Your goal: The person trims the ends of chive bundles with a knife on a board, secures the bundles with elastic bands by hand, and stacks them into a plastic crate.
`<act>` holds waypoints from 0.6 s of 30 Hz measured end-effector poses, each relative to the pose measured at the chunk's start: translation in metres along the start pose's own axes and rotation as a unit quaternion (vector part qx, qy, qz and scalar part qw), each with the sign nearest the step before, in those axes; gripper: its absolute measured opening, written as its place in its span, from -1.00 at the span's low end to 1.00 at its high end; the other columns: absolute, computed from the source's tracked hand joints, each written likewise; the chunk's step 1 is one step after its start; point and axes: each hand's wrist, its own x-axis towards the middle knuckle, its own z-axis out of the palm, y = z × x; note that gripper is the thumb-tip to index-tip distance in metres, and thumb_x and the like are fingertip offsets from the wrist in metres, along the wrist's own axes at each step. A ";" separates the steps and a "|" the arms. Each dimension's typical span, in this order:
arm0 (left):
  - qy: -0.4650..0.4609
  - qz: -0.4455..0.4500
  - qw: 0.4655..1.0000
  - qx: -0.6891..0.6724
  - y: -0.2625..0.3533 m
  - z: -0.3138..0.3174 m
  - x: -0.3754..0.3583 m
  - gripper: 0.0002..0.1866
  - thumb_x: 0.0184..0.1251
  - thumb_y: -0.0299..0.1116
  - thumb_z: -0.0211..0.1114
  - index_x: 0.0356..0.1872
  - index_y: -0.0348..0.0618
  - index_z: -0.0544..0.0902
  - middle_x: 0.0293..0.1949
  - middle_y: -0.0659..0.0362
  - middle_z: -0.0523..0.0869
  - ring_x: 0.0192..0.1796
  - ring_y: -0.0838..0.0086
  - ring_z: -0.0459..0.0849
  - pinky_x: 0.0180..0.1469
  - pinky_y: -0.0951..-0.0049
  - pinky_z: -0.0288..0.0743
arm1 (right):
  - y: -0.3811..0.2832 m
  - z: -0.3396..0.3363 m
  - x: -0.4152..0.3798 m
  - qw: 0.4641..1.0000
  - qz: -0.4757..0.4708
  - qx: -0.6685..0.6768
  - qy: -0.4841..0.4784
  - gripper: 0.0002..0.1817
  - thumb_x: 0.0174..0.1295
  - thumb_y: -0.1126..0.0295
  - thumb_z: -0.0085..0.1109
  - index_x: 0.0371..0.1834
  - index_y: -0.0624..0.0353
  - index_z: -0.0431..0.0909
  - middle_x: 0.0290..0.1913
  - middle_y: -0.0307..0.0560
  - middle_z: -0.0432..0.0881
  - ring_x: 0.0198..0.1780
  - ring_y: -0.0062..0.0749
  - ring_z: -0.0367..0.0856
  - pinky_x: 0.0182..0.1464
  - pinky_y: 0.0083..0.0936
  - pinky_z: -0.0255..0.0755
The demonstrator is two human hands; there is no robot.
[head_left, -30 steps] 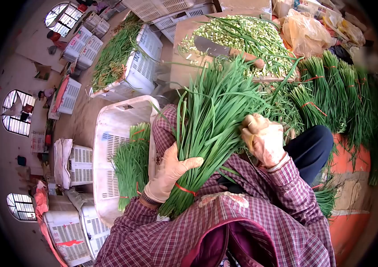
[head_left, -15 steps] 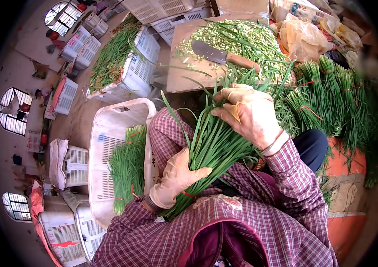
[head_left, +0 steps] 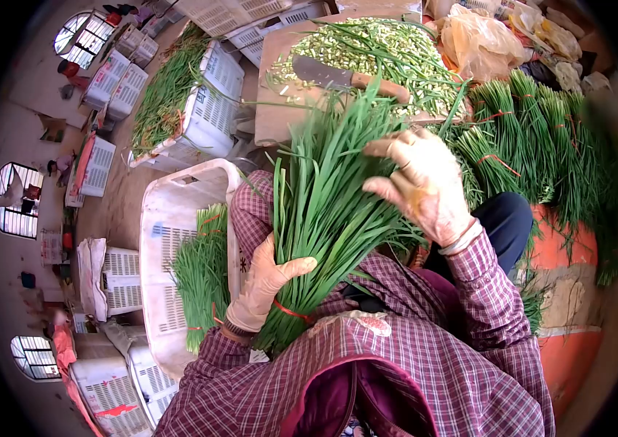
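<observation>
My gloved left hand is wrapped round a bunch of garlic chives near its tied end, thumb across the front. A red band circles the bunch just below that grip. The long green leaves fan out upward, away from my body. To the right of the leaves, my gloved right hand is raised with fingers apart and nothing in them. Beyond the leaf tips, a cleaver with a wooden handle lies on a board among chopped pale stem pieces.
At my left stands a white plastic basket with tied chive bundles inside. Several banded bundles lie at right, near plastic bags. A white crate with loose greens stands at the back left.
My right hand has let go of the leaf tips and moved slightly right, its fingers opening. The bunch in my left hand has swung more upright, and its leaves have spread.
</observation>
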 end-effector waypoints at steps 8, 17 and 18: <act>0.103 0.011 0.985 -0.141 -0.014 -0.030 -0.013 -0.52 0.26 -0.48 0.44 0.21 -0.25 0.56 -0.02 0.23 0.73 -0.05 0.59 0.71 0.11 0.54 0.62 | -0.003 0.056 -0.089 0.954 0.110 0.129 -0.246 -0.53 0.34 -0.12 0.11 -0.14 0.10 0.63 -0.39 -0.01 0.63 -0.12 -0.03 0.65 0.33 -0.01 0.27; 0.092 0.053 0.994 -0.001 0.017 -0.021 -0.012 -0.51 0.34 -0.38 0.33 0.27 -0.26 0.51 0.06 0.19 0.69 0.03 0.50 0.67 0.16 0.44 0.55 | 0.017 0.011 -0.070 0.985 0.146 -0.047 -0.082 -0.51 0.08 0.40 0.33 0.16 0.08 0.60 0.07 0.02 0.63 0.07 0.01 0.54 0.25 -0.12 0.32; 0.100 0.071 0.992 0.011 0.015 -0.020 -0.010 -0.50 0.32 -0.39 0.36 0.27 -0.26 0.51 0.05 0.21 0.69 0.01 0.52 0.67 0.16 0.45 0.55 | 0.014 0.000 -0.060 0.987 0.142 -0.039 -0.067 -0.51 0.09 0.43 0.30 0.17 0.09 0.59 0.07 0.04 0.62 0.08 0.02 0.53 0.25 -0.13 0.31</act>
